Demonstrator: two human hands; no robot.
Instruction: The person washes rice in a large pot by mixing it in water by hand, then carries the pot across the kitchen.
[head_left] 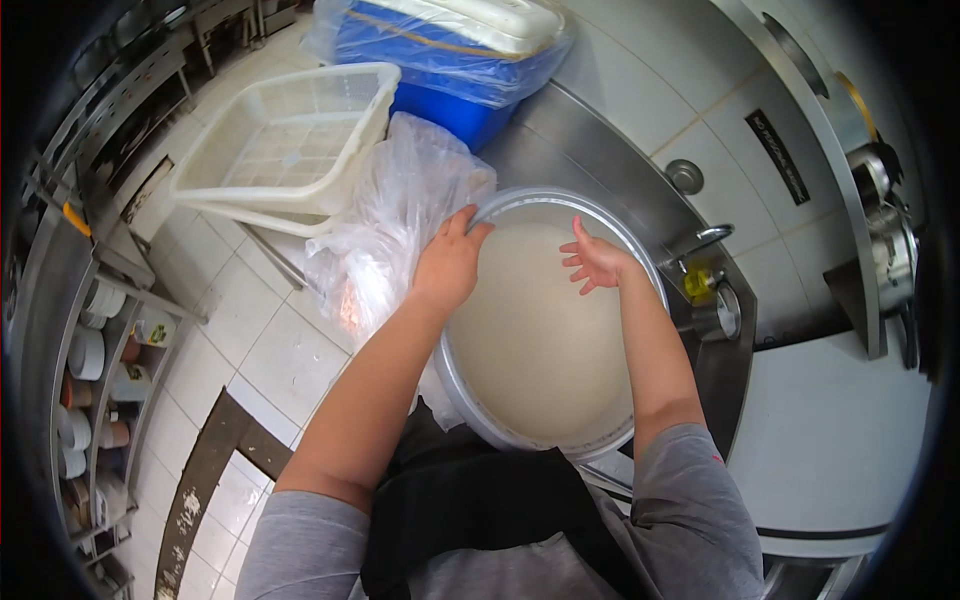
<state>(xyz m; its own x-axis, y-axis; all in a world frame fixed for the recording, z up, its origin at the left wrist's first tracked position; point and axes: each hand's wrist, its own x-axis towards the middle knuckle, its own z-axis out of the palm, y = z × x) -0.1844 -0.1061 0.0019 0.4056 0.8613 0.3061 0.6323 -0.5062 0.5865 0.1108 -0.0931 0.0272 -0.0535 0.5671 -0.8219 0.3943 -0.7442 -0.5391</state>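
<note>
A big round tub [540,390] of cloudy, whitish liquid stands in front of me at the steel counter. My left hand [448,262] is on its left rim, with the thumb on the inner side and the fingers curled toward the outside. Over the liquid, my right hand [597,262] is held palm up with fingers spread, holding nothing. Against the tub's left side, close to my left hand, is a crumpled clear plastic bag [375,215] with something pinkish in its lower part. What the whitish liquid covers is hidden.
White plastic crates [285,190] sit behind the bag, near a blue cooler box [450,110] wrapped in plastic. At right are a faucet [710,235], a yellow-green bottle [698,283], a metal cup [718,315] and a white surface [830,440]. Shelves [105,390] line the left.
</note>
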